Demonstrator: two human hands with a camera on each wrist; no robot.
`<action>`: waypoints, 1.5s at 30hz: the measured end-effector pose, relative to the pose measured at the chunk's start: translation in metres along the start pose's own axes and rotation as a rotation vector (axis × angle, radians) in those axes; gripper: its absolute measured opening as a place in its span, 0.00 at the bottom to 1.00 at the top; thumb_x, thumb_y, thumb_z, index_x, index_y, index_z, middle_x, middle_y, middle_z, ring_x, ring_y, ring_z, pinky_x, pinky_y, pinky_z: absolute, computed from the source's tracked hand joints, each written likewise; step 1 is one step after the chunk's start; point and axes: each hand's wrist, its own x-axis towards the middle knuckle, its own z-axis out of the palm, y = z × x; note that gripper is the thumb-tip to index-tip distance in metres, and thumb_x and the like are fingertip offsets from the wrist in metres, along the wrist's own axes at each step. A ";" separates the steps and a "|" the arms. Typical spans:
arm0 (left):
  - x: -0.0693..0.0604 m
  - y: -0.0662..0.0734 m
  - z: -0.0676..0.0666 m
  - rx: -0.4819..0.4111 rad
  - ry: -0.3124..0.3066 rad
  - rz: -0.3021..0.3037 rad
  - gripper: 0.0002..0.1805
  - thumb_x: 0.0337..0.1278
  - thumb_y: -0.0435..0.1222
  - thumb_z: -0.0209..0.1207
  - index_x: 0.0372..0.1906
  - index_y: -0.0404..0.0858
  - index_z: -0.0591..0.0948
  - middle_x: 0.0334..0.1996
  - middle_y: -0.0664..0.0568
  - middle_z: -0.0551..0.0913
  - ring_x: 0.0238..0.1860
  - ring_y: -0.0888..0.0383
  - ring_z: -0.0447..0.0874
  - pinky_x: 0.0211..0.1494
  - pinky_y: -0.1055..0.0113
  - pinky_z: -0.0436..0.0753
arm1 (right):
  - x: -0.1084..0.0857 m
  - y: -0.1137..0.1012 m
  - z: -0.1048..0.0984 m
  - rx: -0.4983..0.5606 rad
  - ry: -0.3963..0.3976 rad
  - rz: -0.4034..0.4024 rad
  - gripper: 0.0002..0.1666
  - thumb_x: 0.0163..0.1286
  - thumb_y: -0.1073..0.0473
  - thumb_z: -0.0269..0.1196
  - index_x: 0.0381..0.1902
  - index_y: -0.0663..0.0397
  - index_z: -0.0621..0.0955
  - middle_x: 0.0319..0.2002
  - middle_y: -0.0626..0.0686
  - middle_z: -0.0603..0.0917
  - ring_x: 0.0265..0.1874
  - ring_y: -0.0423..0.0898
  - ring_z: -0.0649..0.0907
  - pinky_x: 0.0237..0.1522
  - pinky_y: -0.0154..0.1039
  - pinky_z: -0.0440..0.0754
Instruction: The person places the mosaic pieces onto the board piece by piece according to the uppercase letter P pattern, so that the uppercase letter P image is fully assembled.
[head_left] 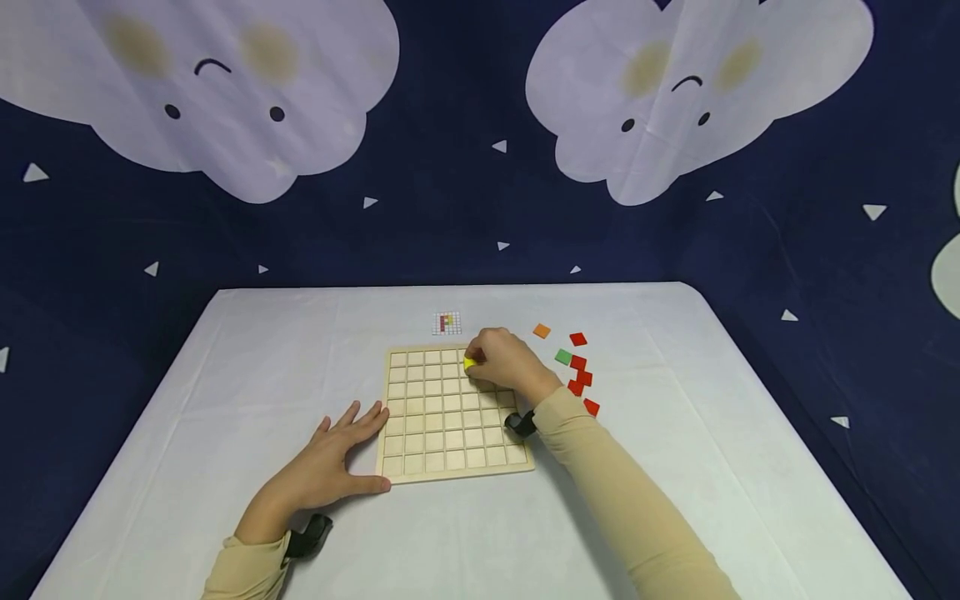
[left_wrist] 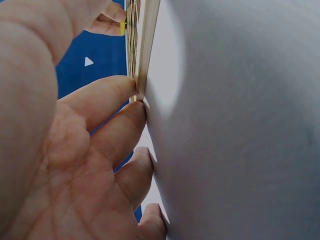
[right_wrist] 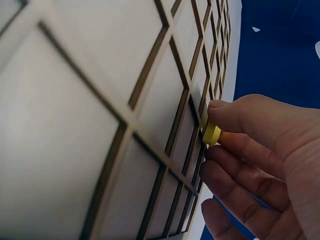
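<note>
A wooden grid board (head_left: 435, 477) with rows of square cells lies on the white table. Between thumb and fingers, my right hand (head_left: 508, 362) pinches a yellow tile (head_left: 469, 363) at the board's far side. In the right wrist view the yellow tile (right_wrist: 212, 134) stands tilted against the grid, held by the right hand (right_wrist: 260, 145). At the board's left edge rests my left hand (head_left: 322, 467), fingers spread, with fingertips and thumb touching the frame. The left wrist view shows the left hand's (left_wrist: 95, 150) fingertips against the board's wooden edge (left_wrist: 146, 50).
Right of the board lie several loose red tiles (head_left: 584, 378), a green tile (head_left: 563, 357) and an orange tile (head_left: 542, 331). A small card with a coloured grid pattern (head_left: 447, 323) lies beyond the board. A dark blue cloth with clouds (head_left: 450, 225) hangs behind the table.
</note>
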 end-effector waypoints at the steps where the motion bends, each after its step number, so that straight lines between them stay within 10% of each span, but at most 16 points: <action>1: 0.000 0.000 0.000 0.000 0.000 -0.001 0.59 0.47 0.57 0.80 0.82 0.38 0.68 0.84 0.42 0.61 0.87 0.28 0.46 0.81 0.20 0.40 | 0.000 -0.001 0.000 -0.002 -0.001 -0.004 0.14 0.69 0.58 0.76 0.50 0.57 0.91 0.45 0.52 0.90 0.42 0.44 0.85 0.54 0.44 0.87; 45: 0.000 0.001 0.001 0.031 0.016 0.010 0.59 0.46 0.57 0.81 0.82 0.38 0.69 0.84 0.42 0.63 0.86 0.27 0.49 0.79 0.18 0.43 | -0.002 -0.006 0.004 -0.017 0.035 -0.017 0.09 0.66 0.55 0.79 0.42 0.49 0.93 0.42 0.48 0.94 0.41 0.44 0.88 0.54 0.44 0.87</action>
